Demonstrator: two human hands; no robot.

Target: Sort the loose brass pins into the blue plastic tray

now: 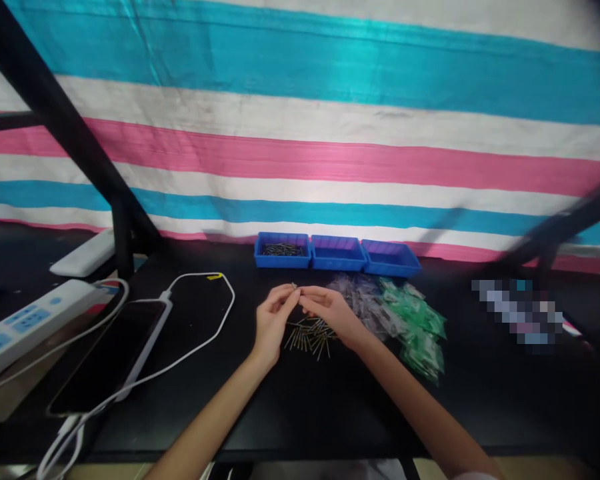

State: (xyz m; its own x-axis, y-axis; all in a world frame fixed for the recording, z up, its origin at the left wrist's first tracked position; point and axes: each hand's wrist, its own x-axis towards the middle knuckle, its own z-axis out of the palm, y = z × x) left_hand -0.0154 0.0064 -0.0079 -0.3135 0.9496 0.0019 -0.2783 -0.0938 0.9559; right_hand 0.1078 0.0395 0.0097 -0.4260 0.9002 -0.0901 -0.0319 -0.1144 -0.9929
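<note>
My left hand (pixel 271 325) and my right hand (pixel 336 313) meet over the black table, thumbs and fingertips pinched together. A tiny metallic piece (pixel 295 285) shows at their joined fingertips; its kind is too small to tell. Just below the fingers lies a loose pile of thin metal screws or pins (pixel 307 337), partly hidden by my right hand. Right of my hands, clear plastic bags (pixel 367 303) lie heaped against green plastic bags (pixel 420 327).
Behind my hands stand three blue trays in a row: the left tray (pixel 283 263) holds similar metal pieces, beside a middle tray (pixel 337 265) and a right tray (pixel 393 270). At left lie a phone (pixel 107 360), a white cable (pixel 195 347) and a power strip (pixel 35 323).
</note>
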